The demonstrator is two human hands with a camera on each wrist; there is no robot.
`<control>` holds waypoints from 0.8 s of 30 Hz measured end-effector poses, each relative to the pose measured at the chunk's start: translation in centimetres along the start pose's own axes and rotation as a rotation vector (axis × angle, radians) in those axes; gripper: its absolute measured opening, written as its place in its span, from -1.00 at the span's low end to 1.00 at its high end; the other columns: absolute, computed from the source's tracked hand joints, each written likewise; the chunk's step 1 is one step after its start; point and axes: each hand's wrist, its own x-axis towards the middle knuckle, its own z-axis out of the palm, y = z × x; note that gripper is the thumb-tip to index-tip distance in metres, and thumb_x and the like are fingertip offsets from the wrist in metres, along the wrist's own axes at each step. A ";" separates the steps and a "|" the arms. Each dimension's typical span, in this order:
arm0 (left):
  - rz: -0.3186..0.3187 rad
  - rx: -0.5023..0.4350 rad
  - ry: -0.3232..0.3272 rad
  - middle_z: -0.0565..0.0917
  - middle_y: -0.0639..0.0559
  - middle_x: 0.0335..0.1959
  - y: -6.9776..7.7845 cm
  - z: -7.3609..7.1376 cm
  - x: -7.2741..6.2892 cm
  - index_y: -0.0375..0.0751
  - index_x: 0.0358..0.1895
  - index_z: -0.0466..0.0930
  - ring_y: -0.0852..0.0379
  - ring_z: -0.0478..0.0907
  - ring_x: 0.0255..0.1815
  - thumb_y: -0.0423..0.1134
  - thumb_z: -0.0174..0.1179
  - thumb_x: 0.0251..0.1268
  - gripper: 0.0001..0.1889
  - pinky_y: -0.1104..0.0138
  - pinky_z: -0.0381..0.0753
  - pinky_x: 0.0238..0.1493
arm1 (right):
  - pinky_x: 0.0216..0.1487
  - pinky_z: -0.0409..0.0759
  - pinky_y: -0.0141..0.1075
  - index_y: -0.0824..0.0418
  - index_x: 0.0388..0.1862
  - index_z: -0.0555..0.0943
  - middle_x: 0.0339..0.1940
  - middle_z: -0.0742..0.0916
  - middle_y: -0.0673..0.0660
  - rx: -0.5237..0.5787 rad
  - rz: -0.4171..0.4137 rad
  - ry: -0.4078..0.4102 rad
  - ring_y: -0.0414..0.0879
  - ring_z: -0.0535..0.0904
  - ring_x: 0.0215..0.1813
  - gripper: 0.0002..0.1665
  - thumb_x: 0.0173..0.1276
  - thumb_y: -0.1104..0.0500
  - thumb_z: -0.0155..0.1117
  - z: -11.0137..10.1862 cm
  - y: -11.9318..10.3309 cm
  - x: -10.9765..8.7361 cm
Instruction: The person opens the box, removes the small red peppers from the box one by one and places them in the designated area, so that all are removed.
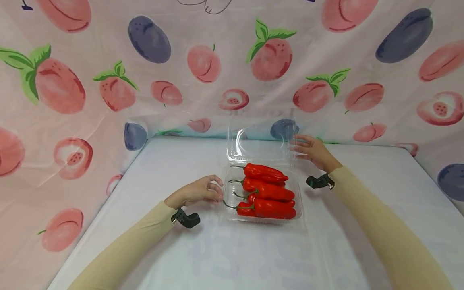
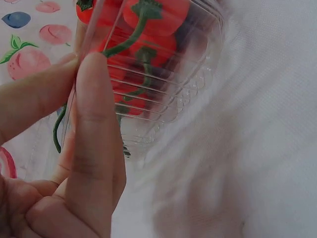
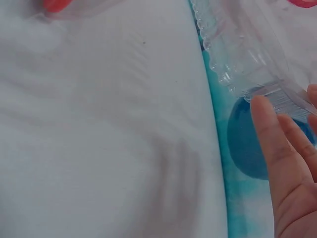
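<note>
A clear plastic clamshell box sits on the white table, its hinged lid standing up at the back. Several red peppers with green stems lie in it, roughly side by side, stems to the left. My left hand pinches the box's left rim; thumb and finger meet at the rim in the left wrist view, peppers showing through the ribbed wall. At the raised lid's right edge, my right hand pinches the rim, with fingers on both sides of the plastic in the right wrist view.
A white cloth covers the table. Behind and to the left hangs a pink fruit-print curtain, close behind the raised lid. Dark wrist cameras are worn over beige sleeves.
</note>
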 end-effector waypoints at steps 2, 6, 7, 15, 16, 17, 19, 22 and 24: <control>0.000 -0.001 -0.005 0.56 0.08 -0.41 -0.1 0.0 -0.1 -0.32 -0.03 0.23 0.21 0.57 -0.45 -0.50 0.20 0.15 -0.62 0.42 0.67 -0.34 | -0.05 0.64 -0.45 0.35 0.47 -0.01 0.42 0.19 0.47 -0.010 0.015 0.010 -0.43 0.61 -0.10 -0.25 0.42 0.26 0.05 0.1 0.3 0.0; 0.004 -0.009 -0.017 0.56 0.08 -0.42 -0.1 0.0 -0.2 -0.32 -0.05 0.23 0.21 0.57 -0.45 -0.51 0.20 0.15 -0.62 0.42 0.67 -0.34 | 0.12 0.58 -0.30 0.32 0.46 0.06 0.42 0.26 0.41 -0.051 0.051 0.030 -0.46 0.60 -0.12 -0.29 0.43 0.20 0.06 0.2 0.8 0.0; 0.006 -0.008 -0.021 0.56 0.08 -0.42 -0.1 0.0 -0.2 -0.31 -0.05 0.23 0.22 0.57 -0.45 -0.51 0.20 0.15 -0.62 0.42 0.67 -0.34 | 0.16 0.54 -0.25 0.32 0.46 0.06 0.42 0.26 0.39 -0.057 0.059 0.032 -0.47 0.60 -0.13 -0.29 0.43 0.19 0.06 0.2 0.9 0.0; 0.004 0.009 -0.065 0.57 0.07 -0.43 -0.3 0.0 -0.6 -0.32 -0.08 0.21 0.21 0.58 -0.43 -0.53 0.17 0.14 -0.64 0.42 0.66 -0.34 | 0.23 0.46 -0.16 0.37 0.44 0.08 0.38 0.30 0.40 -0.062 0.087 0.015 -0.42 0.63 -0.08 -0.26 0.41 0.11 0.09 0.3 1.9 -0.1; 0.003 0.014 -0.071 0.57 0.06 -0.42 -0.3 0.0 -0.6 -0.32 -0.08 0.21 0.22 0.59 -0.43 -0.52 0.18 0.14 -0.64 0.42 0.67 -0.33 | 0.21 0.47 -0.17 0.37 0.44 0.10 0.37 0.31 0.41 -0.058 0.088 0.013 -0.40 0.63 -0.08 -0.26 0.41 0.11 0.09 0.3 2.0 -0.2; 0.004 0.018 -0.075 0.58 0.05 -0.42 -0.3 -0.1 -0.6 -0.33 -0.08 0.21 0.21 0.59 -0.43 -0.51 0.20 0.14 -0.63 0.41 0.67 -0.33 | 0.20 0.49 -0.19 0.38 0.43 0.10 0.36 0.32 0.41 -0.059 0.087 0.012 -0.40 0.63 -0.07 -0.27 0.42 0.12 0.09 0.4 2.1 -0.2; 0.001 0.021 -0.082 0.58 0.05 -0.41 -0.3 -0.1 -0.6 -0.34 -0.07 0.21 0.21 0.59 -0.42 -0.49 0.20 0.14 -0.62 0.41 0.68 -0.32 | 0.18 0.51 -0.21 0.39 0.43 0.10 0.35 0.32 0.42 -0.048 0.088 0.010 -0.39 0.64 -0.07 -0.27 0.41 0.12 0.10 0.4 2.2 -0.3; -0.009 0.024 -0.084 0.58 0.05 -0.42 -0.3 -0.2 -0.6 -0.32 -0.03 0.22 0.21 0.60 -0.42 -0.50 0.20 0.15 -0.61 0.39 0.68 -0.31 | 0.13 0.56 -0.27 0.39 0.43 0.09 0.36 0.31 0.43 -0.041 0.092 0.005 -0.40 0.64 -0.08 -0.28 0.43 0.12 0.07 0.5 2.3 -0.4; -0.013 0.020 -0.087 0.58 0.06 -0.43 -0.4 -0.2 -0.5 -0.31 -0.01 0.22 0.21 0.60 -0.42 -0.51 0.18 0.15 -0.61 0.39 0.69 -0.31 | 0.13 0.57 -0.29 0.39 0.43 0.09 0.37 0.30 0.43 -0.038 0.100 0.002 -0.40 0.63 -0.09 -0.29 0.44 0.12 0.06 0.5 2.4 -0.5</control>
